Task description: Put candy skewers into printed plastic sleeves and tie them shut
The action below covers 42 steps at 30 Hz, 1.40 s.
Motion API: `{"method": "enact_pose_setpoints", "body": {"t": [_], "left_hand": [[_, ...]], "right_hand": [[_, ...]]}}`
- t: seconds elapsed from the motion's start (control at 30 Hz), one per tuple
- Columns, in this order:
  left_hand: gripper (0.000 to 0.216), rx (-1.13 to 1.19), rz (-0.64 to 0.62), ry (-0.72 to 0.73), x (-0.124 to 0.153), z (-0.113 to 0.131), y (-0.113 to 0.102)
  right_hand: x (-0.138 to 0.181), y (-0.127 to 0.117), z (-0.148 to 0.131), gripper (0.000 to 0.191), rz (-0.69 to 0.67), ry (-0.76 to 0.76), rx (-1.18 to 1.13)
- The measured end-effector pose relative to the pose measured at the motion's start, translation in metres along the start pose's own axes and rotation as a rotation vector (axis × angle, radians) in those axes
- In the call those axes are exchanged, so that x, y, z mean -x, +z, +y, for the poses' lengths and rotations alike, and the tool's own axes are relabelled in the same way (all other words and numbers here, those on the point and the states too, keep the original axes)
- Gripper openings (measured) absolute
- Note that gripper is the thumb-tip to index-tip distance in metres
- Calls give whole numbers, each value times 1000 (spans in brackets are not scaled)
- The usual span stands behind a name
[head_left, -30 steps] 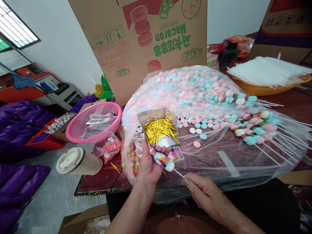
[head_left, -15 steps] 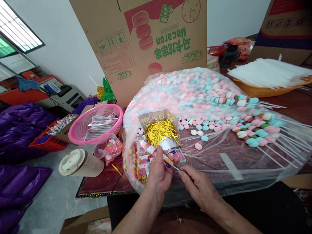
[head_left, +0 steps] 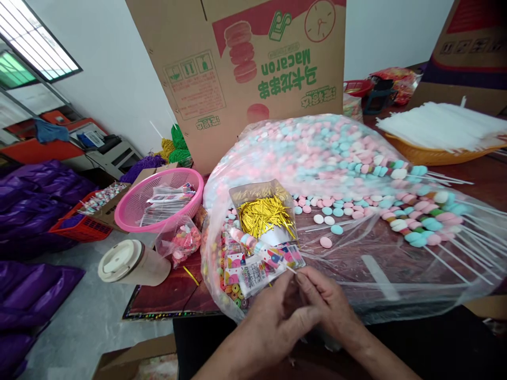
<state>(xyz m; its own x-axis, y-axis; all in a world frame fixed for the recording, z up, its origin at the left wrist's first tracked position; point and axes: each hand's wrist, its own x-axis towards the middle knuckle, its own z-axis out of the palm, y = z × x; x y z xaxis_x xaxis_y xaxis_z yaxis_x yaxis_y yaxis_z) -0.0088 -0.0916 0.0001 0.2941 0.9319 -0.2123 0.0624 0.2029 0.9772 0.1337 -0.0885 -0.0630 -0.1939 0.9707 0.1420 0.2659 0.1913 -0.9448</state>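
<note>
Two bare hands come together at the front of a crowded table (head_left: 154, 301), working at the lower end of a candy skewer (head_left: 257, 248). Pastel pieces in pink, pale blue and white line the skewer, its lower half wrapped in a printed sleeve (head_left: 272, 257) with pink, blue and yellow shapes. It lies aslant, tip toward the upper left, its white stick (head_left: 290, 269) running down to the right. The right hand (head_left: 325, 298) pinches the stick's end between thumb and fingertips; the left hand (head_left: 275, 319) curls close beside it, though whether it grips anything cannot be told. Just beyond the skewer, an open pouch holds gold ties (head_left: 265, 216). Dark red wood shows beneath a sheet of clear plastic (head_left: 398, 264), with candies heaped at the back. A pink basket (head_left: 129, 198) and a lidded cup (head_left: 150, 266) stand to the left. Behind rises a cardboard box (head_left: 222, 145), its "Macaron" print upside down; purple sacks (head_left: 43, 301) cover the floor below a barred window (head_left: 47, 39).
</note>
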Motion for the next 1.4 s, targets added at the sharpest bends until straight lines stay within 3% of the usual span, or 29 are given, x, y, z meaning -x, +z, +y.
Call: {"method": "enact_pose_setpoints", "body": {"t": [0.03,0.07,0.13,0.17,0.23,0.4,0.57,0.67,0.87,0.97,1.07,1.2,1.27,1.37,1.4], "left_hand": [[20,-140,7,80,3,8,-13],[18,-299,138,190,3,16,-26],[41,-614,309,346,-6,26,-51],[51,-725,311,370,-13,27,-60],[51,-809,217,398,-27,22,-71],[18,-583,61,256,-34,-7,-56],[13,-424,94,159,-18,-18,-27],[14,-425,101,137,-17,-19,-16],[32,-488,34,58,-23,-22,-9],[30,-579,-36,66,-22,-22,-10],[28,-474,-177,-7,-20,-16,-16],[28,-320,-392,-144,-20,-6,-25],[27,-340,-387,-112,-21,-3,-29],[23,-343,-277,-114,-23,-4,-32],[20,-314,-226,-123,-23,-4,-32]], "right_hand": [[-1,-7,0,33,-29,5,11],[-2,-15,-1,35,-57,4,28],[-5,-27,-5,37,-114,-6,46],[-7,-33,-7,37,-145,-7,50],[-9,-42,-14,38,-208,-16,72],[-15,-61,-27,37,-239,-73,242],[-27,-71,-33,33,-213,-167,397],[-37,-71,-32,34,-196,-137,343],[-33,-41,-17,30,-172,82,-140],[-22,-16,-12,32,-148,62,-114],[-18,-3,-14,29,-52,61,-44],[-23,-4,-19,25,-194,168,-114],[-27,-9,-22,26,-191,63,39],[-32,-17,-26,22,85,-373,491],[-33,-19,-27,23,112,-536,624]]}}
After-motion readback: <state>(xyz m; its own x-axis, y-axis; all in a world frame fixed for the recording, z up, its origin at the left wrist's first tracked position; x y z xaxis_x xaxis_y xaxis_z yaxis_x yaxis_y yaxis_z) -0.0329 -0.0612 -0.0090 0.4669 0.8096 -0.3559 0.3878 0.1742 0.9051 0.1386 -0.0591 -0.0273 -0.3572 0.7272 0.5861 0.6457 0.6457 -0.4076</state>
